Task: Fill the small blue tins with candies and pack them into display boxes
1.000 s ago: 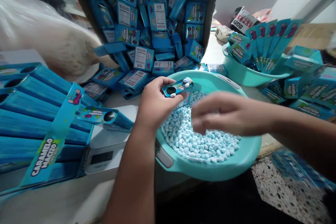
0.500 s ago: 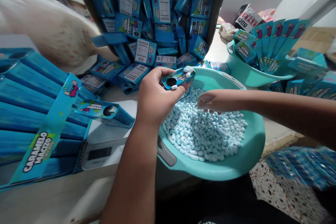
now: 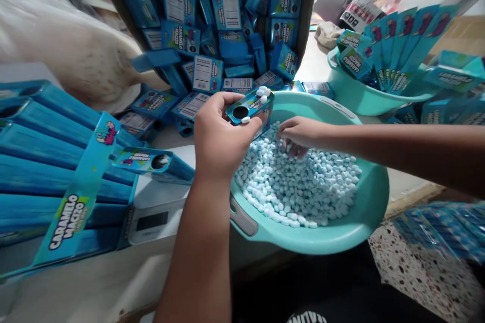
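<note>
My left hand is wrapped around a small blue candy box above the far left part of a turquoise basin. The box's top has a round dark opening, and a few loose white candies lie on it. One more rests by the opening, near my thumb. Small pale candies cover the basin's bottom. Just right of the held box, my right hand reaches down to the candies, its bent fingers apart and their tips partly hidden among them.
On the left, a white scale bears another open candy box beside a display tray of blue boxes. A large container spills boxes behind the basin. A second turquoise basin with boxes and cards stands at back right.
My right hand has shifted slightly left toward the held box, and its fingers have spread from a closed shape. My left hand still holds the box. The view has shifted slightly.
</note>
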The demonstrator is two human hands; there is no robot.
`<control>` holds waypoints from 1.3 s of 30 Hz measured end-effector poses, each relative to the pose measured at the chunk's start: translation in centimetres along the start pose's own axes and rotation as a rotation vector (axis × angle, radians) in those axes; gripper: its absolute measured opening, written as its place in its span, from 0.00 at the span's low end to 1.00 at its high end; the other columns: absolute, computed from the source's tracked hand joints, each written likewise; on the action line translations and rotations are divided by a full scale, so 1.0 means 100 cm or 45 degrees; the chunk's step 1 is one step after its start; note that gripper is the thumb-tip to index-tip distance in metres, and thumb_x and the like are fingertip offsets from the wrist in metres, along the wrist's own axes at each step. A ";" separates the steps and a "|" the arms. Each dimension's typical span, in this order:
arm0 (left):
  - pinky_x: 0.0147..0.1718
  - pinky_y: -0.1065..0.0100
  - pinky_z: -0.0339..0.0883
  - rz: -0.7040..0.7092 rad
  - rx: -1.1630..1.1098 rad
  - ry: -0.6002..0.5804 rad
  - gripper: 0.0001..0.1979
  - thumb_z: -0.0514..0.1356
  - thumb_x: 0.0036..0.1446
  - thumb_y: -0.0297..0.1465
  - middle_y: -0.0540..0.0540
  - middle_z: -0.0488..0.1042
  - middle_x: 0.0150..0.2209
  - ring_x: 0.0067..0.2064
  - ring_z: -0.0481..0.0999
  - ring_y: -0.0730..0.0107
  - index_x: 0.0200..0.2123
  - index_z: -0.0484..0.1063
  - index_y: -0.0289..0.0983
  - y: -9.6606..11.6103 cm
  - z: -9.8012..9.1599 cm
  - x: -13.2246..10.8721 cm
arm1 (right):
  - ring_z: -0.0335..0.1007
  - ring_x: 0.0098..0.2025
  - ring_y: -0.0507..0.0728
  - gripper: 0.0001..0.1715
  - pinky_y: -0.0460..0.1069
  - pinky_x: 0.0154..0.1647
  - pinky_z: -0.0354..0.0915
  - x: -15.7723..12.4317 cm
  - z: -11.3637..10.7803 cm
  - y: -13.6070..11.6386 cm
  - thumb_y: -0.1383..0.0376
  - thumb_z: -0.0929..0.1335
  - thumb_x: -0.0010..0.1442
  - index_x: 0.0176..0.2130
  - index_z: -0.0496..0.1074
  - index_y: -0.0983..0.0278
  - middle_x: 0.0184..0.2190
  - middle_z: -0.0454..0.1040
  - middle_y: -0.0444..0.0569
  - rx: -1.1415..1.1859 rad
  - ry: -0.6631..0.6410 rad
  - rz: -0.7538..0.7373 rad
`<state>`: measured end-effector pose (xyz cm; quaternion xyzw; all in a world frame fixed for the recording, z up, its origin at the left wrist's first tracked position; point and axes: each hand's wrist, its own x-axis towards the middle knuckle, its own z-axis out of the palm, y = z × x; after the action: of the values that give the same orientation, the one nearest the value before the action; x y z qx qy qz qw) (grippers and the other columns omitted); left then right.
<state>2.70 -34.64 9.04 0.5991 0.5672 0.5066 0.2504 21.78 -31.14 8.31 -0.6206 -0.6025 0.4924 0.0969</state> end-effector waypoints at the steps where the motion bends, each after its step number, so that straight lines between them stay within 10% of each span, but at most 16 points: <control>1: 0.34 0.66 0.70 0.003 0.002 0.004 0.18 0.68 0.47 0.35 0.48 0.76 0.39 0.38 0.75 0.65 0.43 0.72 0.39 0.000 0.000 0.000 | 0.76 0.26 0.57 0.11 0.49 0.20 0.70 0.001 -0.006 -0.002 0.63 0.65 0.56 0.37 0.73 0.64 0.33 0.76 0.53 -0.055 0.085 -0.030; 3: 0.34 0.66 0.71 0.011 0.005 0.005 0.17 0.68 0.48 0.35 0.48 0.77 0.39 0.38 0.75 0.65 0.42 0.72 0.39 0.000 0.000 0.000 | 0.76 0.27 0.57 0.11 0.47 0.19 0.68 -0.008 -0.009 -0.010 0.61 0.66 0.57 0.38 0.74 0.64 0.35 0.76 0.53 -0.024 0.047 -0.072; 10: 0.36 0.65 0.71 -0.002 0.074 -0.009 0.17 0.67 0.49 0.36 0.49 0.77 0.39 0.40 0.74 0.64 0.43 0.72 0.41 0.001 -0.001 -0.001 | 0.79 0.30 0.59 0.25 0.50 0.26 0.72 -0.042 0.038 -0.037 0.46 0.70 0.57 0.45 0.74 0.61 0.34 0.80 0.51 0.301 -0.948 0.181; 14: 0.39 0.64 0.71 0.025 0.043 -0.030 0.17 0.67 0.49 0.35 0.48 0.77 0.41 0.41 0.75 0.63 0.44 0.72 0.40 0.000 -0.001 -0.001 | 0.79 0.32 0.61 0.29 0.55 0.34 0.75 -0.002 0.033 -0.028 0.43 0.69 0.56 0.40 0.75 0.65 0.32 0.80 0.55 0.273 -0.809 0.157; 21: 0.38 0.65 0.71 0.027 0.001 0.000 0.18 0.67 0.50 0.39 0.48 0.77 0.40 0.40 0.75 0.64 0.44 0.72 0.40 0.000 -0.001 -0.002 | 0.75 0.31 0.61 0.21 0.63 0.42 0.74 0.039 -0.048 -0.029 0.48 0.68 0.61 0.34 0.76 0.63 0.28 0.75 0.52 -0.787 0.118 -0.092; 28: 0.39 0.64 0.72 0.019 -0.008 -0.004 0.17 0.67 0.51 0.38 0.47 0.77 0.42 0.42 0.76 0.63 0.43 0.71 0.40 -0.001 -0.002 0.000 | 0.66 0.61 0.62 0.28 0.55 0.65 0.58 0.011 -0.028 0.009 0.48 0.65 0.65 0.56 0.74 0.61 0.58 0.71 0.55 -0.694 -0.050 -0.579; 39: 0.41 0.64 0.70 -0.006 -0.031 -0.067 0.13 0.65 0.53 0.33 0.48 0.76 0.40 0.42 0.75 0.63 0.43 0.71 0.40 -0.005 -0.001 0.004 | 0.63 0.65 0.63 0.20 0.61 0.70 0.53 -0.042 0.035 0.019 0.49 0.70 0.60 0.49 0.79 0.53 0.59 0.73 0.45 0.070 -0.345 -0.168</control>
<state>2.37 -34.21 8.75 0.6077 0.5557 0.4970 0.2737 21.38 -36.80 7.28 -0.5046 -0.6359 0.5805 0.0637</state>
